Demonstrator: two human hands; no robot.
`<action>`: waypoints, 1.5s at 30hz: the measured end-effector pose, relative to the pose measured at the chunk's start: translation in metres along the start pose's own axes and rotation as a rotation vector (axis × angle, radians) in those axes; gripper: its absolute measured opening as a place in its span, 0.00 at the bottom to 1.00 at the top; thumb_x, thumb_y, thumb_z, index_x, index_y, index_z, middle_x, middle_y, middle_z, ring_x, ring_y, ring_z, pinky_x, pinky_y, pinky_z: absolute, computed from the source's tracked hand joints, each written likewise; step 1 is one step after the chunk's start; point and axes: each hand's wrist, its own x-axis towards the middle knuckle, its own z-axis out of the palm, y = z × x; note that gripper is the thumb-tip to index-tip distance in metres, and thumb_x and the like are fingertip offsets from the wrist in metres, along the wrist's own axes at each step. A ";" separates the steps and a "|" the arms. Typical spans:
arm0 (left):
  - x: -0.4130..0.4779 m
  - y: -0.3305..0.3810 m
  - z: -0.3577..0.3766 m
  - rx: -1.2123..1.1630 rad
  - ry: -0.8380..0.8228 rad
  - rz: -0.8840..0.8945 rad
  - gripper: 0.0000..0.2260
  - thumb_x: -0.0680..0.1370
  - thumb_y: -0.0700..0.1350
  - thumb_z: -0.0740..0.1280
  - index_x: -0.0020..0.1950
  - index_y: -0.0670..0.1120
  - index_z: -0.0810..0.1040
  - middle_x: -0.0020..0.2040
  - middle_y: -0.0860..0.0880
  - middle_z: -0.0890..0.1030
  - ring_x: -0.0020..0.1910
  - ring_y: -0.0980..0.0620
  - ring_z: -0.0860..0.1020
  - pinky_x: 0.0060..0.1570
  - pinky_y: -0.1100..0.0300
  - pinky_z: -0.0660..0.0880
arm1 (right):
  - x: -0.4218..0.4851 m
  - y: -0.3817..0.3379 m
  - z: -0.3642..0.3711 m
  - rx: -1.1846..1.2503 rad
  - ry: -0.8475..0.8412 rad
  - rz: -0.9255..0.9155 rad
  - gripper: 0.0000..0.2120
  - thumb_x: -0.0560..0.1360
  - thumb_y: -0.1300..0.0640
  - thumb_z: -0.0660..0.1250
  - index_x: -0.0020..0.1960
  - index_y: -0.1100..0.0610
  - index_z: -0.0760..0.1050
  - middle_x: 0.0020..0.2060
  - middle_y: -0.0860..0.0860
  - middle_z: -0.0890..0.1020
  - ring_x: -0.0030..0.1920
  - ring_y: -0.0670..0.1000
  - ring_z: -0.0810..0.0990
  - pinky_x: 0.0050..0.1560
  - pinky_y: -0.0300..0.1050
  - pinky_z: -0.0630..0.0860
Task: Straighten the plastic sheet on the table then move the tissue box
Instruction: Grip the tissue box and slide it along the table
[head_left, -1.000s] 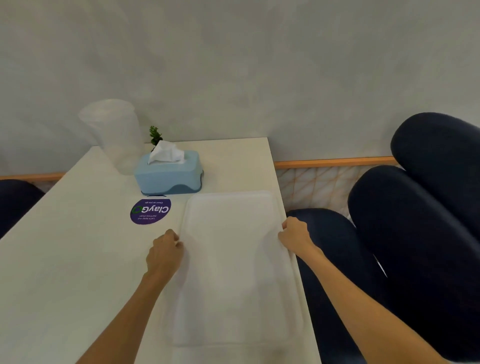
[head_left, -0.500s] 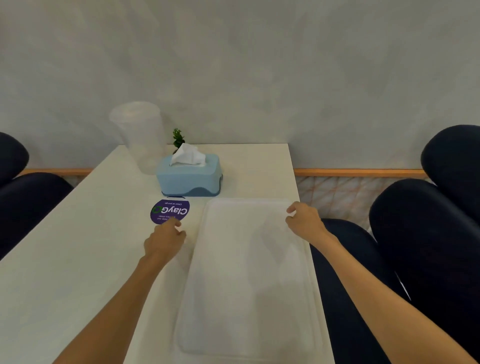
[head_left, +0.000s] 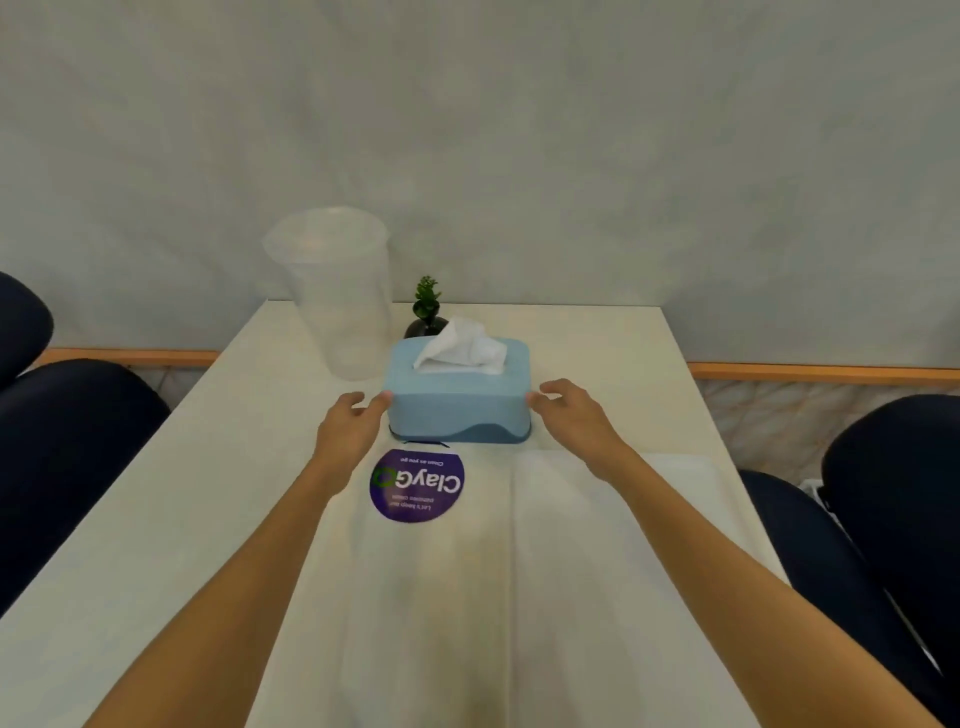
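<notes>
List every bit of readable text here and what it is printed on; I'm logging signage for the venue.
"ClayGo": large white letters, upside down to the camera, on the round purple sticker on the table.
Small lines above and below that word on the sticker: too small and blurred to read.
Tissue box, clear cup, plastic sheet: no text visible.

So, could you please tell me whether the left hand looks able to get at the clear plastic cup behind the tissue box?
Probably yes. The left hand sits open at the left end of the light blue tissue box, and the clear plastic cup stands just beyond, with only bare white table between them.
</notes>
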 end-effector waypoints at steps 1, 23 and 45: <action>0.011 -0.001 -0.001 -0.032 -0.027 -0.017 0.31 0.76 0.60 0.63 0.74 0.45 0.63 0.72 0.42 0.70 0.68 0.41 0.71 0.66 0.43 0.71 | 0.007 -0.004 0.008 0.023 0.010 0.021 0.25 0.79 0.47 0.58 0.72 0.57 0.64 0.67 0.56 0.72 0.59 0.54 0.73 0.51 0.43 0.67; 0.038 0.031 0.122 -0.021 -0.336 0.181 0.24 0.77 0.62 0.59 0.64 0.47 0.72 0.53 0.48 0.77 0.50 0.50 0.76 0.46 0.58 0.72 | 0.071 0.060 -0.044 0.187 0.192 0.170 0.26 0.75 0.37 0.57 0.66 0.52 0.68 0.57 0.53 0.78 0.55 0.54 0.77 0.60 0.56 0.77; 0.132 0.126 0.262 -0.151 -0.355 0.059 0.24 0.72 0.65 0.65 0.57 0.48 0.73 0.53 0.49 0.79 0.56 0.46 0.77 0.63 0.49 0.74 | 0.221 0.077 -0.154 0.297 0.164 0.156 0.23 0.77 0.39 0.56 0.65 0.53 0.66 0.53 0.54 0.75 0.50 0.54 0.74 0.56 0.58 0.77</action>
